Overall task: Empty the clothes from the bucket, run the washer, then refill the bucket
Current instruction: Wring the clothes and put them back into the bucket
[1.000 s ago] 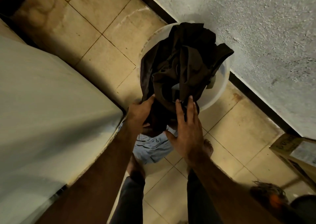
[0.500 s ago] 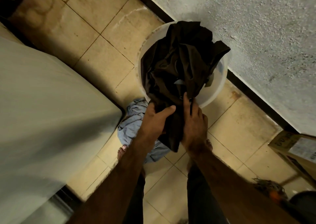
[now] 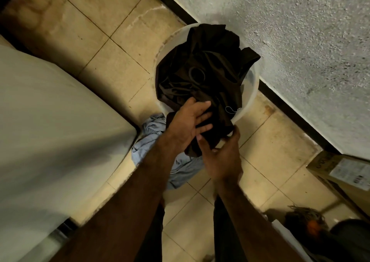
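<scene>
A white translucent bucket [image 3: 253,95] stands on the tiled floor against the wall, heaped with dark brown clothes [image 3: 206,67]. One end of the dark cloth hangs over the bucket's near rim. My left hand [image 3: 186,123] lies flat on that hanging cloth with straight fingers. Just below it, my right hand [image 3: 222,157] holds the cloth's lower end between thumb and fingers. A light blue garment [image 3: 150,141] lies crumpled on the floor under my left forearm. The white washer top [image 3: 50,121] fills the left side.
A rough grey wall [image 3: 300,41] with a dark skirting runs behind the bucket. A cardboard box [image 3: 344,171] sits at the right edge, and a mop-like tangle [image 3: 306,217] lies at the bottom right. My legs stand on the tiles below.
My left hand let go its curled hold and now lies flat higher on the dark cloth. My right hand dropped lower, under the hanging end.
</scene>
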The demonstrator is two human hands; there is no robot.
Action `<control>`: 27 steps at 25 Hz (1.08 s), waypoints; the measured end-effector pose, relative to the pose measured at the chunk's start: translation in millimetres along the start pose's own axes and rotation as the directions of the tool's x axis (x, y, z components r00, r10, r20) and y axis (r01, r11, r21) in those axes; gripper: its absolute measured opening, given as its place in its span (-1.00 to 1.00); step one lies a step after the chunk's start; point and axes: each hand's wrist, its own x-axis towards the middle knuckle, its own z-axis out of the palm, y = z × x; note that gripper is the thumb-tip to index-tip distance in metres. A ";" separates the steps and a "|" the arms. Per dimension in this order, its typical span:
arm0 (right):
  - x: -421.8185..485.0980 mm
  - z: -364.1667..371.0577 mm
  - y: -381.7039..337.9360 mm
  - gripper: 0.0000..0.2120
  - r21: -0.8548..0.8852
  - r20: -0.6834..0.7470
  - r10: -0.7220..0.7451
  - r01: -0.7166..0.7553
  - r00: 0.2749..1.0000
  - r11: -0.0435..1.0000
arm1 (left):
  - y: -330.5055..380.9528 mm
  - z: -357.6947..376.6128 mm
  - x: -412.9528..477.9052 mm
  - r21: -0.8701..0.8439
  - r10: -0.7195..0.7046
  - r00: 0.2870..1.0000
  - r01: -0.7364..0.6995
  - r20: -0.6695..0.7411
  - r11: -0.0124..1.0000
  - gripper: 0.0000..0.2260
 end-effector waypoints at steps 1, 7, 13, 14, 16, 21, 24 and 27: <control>10.9 4.1 -3.9 -0.11 -0.019 0.037 0.088 -0.087 0.995 0.996 | 1.6 1.9 -0.2 0.064 -0.010 1.000 0.010 0.001 0.998 -0.63; 73.9 10.3 -11.8 -0.79 0.438 0.182 0.493 -0.519 0.851 0.734 | -12.3 -24.2 12.6 0.243 0.198 0.842 -0.082 -0.502 0.967 -0.83; 65.1 -13.8 -3.5 -0.71 0.748 0.189 0.531 -0.471 0.826 0.467 | -75.6 -75.1 10.1 0.187 0.099 0.727 0.040 -0.680 0.982 -0.39; 62.8 -14.8 0.9 -0.71 0.743 0.172 0.533 -0.465 0.828 0.483 | -79.3 -76.5 10.5 0.073 -0.028 0.814 0.086 -0.580 0.994 -0.36; 60.7 -10.8 9.9 -0.63 0.685 0.159 0.567 -0.504 0.808 0.526 | -78.5 -71.7 11.7 -0.012 -0.173 0.897 0.184 -0.407 0.983 -0.54; 44.4 10.4 30.4 -0.27 0.463 0.390 0.550 -0.673 0.739 0.577 | -75.2 -56.0 14.2 0.205 -0.083 0.866 0.208 -0.493 0.956 -0.90; 35.7 15.0 34.1 -0.44 0.563 0.585 0.395 -0.705 0.709 0.432 | -78.0 -53.3 8.0 0.248 -0.122 0.885 0.254 -0.448 0.935 -0.92; 31.1 19.3 33.6 -0.73 0.561 0.481 0.395 -0.621 0.783 0.548 | -93.7 -48.1 2.6 0.336 -0.124 0.878 0.303 -0.463 0.892 -0.88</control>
